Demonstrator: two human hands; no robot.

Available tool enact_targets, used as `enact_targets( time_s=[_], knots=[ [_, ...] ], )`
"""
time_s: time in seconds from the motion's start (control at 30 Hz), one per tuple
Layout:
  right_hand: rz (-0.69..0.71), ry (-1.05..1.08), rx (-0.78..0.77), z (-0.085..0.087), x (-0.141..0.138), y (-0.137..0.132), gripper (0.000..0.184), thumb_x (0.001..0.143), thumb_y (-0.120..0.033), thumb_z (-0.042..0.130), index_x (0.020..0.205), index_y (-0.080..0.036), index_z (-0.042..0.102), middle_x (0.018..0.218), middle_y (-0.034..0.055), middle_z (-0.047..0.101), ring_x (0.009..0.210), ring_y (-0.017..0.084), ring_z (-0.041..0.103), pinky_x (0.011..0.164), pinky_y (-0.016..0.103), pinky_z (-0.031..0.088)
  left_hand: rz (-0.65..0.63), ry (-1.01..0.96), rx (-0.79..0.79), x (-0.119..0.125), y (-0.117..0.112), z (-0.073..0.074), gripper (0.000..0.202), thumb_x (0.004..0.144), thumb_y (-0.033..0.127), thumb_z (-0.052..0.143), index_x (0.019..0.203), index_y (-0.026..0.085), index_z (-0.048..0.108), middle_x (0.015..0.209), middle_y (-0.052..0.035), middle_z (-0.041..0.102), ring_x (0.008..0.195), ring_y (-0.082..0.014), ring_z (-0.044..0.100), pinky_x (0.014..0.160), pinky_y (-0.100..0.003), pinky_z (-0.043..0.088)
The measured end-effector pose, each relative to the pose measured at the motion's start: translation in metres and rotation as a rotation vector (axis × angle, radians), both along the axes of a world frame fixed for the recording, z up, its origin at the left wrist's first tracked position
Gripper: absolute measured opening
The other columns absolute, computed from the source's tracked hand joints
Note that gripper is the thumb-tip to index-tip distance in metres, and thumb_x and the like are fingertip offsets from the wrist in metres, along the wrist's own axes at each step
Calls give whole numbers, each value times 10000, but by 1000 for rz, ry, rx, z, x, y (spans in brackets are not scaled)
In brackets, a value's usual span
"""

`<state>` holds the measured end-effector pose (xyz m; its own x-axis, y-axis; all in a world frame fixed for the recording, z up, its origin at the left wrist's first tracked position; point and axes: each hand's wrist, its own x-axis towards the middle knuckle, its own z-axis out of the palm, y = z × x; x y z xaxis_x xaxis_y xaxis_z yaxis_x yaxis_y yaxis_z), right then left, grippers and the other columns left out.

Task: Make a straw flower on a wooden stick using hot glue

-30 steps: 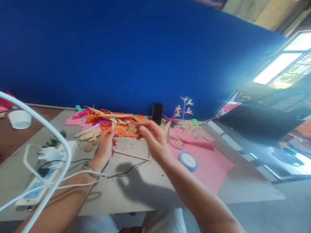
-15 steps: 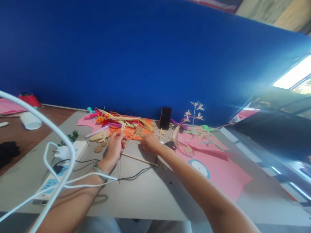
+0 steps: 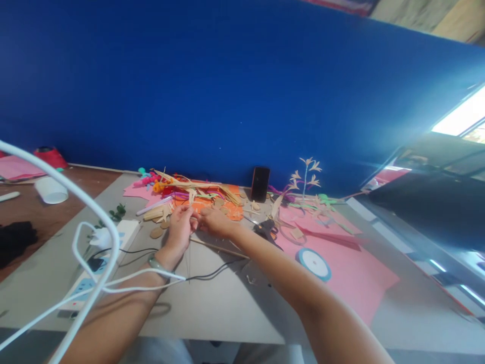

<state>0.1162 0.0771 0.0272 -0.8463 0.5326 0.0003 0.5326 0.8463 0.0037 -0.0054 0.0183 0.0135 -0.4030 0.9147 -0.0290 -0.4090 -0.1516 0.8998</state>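
My left hand [image 3: 182,222] is pinched around a small pale dried-husk flower [image 3: 192,195], whose petals stick up above the fingertips. A thin wire [image 3: 189,260] hangs below this hand. My right hand [image 3: 214,222] meets the left one, its fingers closed at the left fingertips; whatever lies between them is too small to make out. Under my hands a thin stick [image 3: 217,247] lies on the grey table [image 3: 223,313]. Scissors with black handles [image 3: 267,230] rest to the right of my right hand.
White cables [image 3: 113,242] loop across the left foreground near a power strip [image 3: 81,285]. Husks and pipe cleaners [image 3: 159,187] pile at the back. A phone [image 3: 260,184] leans on the blue partition [image 3: 227,91]. Pink paper [image 3: 352,283], a tape roll [image 3: 313,264] and a husk-flower stem [image 3: 305,177] are on the right.
My right hand has moved left, from beside the scissors to my left fingertips. My left hand still holds the husk flower in about the same place.
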Motion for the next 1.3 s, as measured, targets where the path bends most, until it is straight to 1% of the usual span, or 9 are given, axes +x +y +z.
enact_targets(
  time_s=[0.2, 0.37, 0.43, 0.57, 0.7, 0.77, 0.87, 1.13, 1.3],
  knots=[
    [-7, -55, -28, 2, 41, 6, 132, 815, -165, 576, 783, -171, 704, 859, 64, 643, 825, 183, 556, 748, 281, 335, -9, -19, -32, 2, -1, 3, 243, 690, 323, 623, 796, 203, 440, 556, 66, 584, 301, -49, 417, 309, -147, 191],
    [-118, -60, -23, 11, 80, 18, 150, 776, -116, 580, 718, -153, 713, 839, 88, 665, 819, 199, 577, 757, 304, 325, -30, -20, -46, 3, -2, 2, 243, 691, 325, 621, 799, 209, 437, 563, 64, 589, 301, -52, 416, 307, -149, 192],
    [-171, -35, -18, 15, 89, 21, 165, 787, -102, 571, 758, -150, 727, 845, 95, 683, 846, 207, 595, 779, 312, 323, -34, -19, -52, 3, -1, 1, 241, 690, 323, 620, 794, 209, 434, 561, 65, 588, 299, -52, 416, 305, -149, 187],
    [-214, 30, -32, 20, 83, 20, 183, 848, -163, 554, 917, -172, 723, 936, 81, 712, 878, 186, 620, 807, 294, 339, -38, -10, -65, 4, -1, 0, 234, 684, 317, 614, 781, 208, 432, 554, 66, 584, 294, -53, 419, 300, -147, 176],
    [-206, 45, -59, 10, 50, 10, 127, 810, -213, 612, 864, -195, 725, 883, 53, 732, 840, 180, 632, 800, 278, 359, -27, 1, -54, 4, -2, -1, 236, 685, 325, 614, 780, 204, 435, 555, 62, 586, 298, -52, 423, 301, -145, 177],
    [-220, 40, -57, 3, 35, 6, 138, 799, -253, 620, 832, -178, 731, 882, 84, 736, 847, 208, 632, 787, 291, 367, -23, 1, -48, 3, -2, -1, 239, 686, 328, 616, 778, 203, 435, 554, 62, 586, 296, -51, 417, 301, -146, 181],
    [-246, 15, -56, -6, 26, 6, 160, 784, -195, 585, 805, -149, 737, 870, 121, 737, 840, 234, 634, 779, 308, 373, -20, -2, -37, 2, -1, -2, 242, 683, 326, 620, 785, 202, 439, 555, 64, 585, 298, -50, 416, 300, -148, 194],
    [-289, -13, -122, -1, 68, 14, 242, 703, -67, 550, 775, -178, 753, 853, 81, 752, 845, 213, 651, 786, 277, 387, -53, -6, -49, 2, -1, -4, 269, 672, 339, 639, 797, 206, 442, 554, 71, 584, 298, -51, 426, 294, -141, 185],
    [-331, 110, -177, 4, 86, 20, 271, 710, -35, 531, 781, -161, 760, 836, 85, 758, 821, 211, 665, 799, 279, 417, -49, -10, -45, 4, -1, -3, 283, 667, 355, 639, 793, 207, 434, 561, 70, 589, 295, -48, 422, 294, -142, 187]
  ],
)
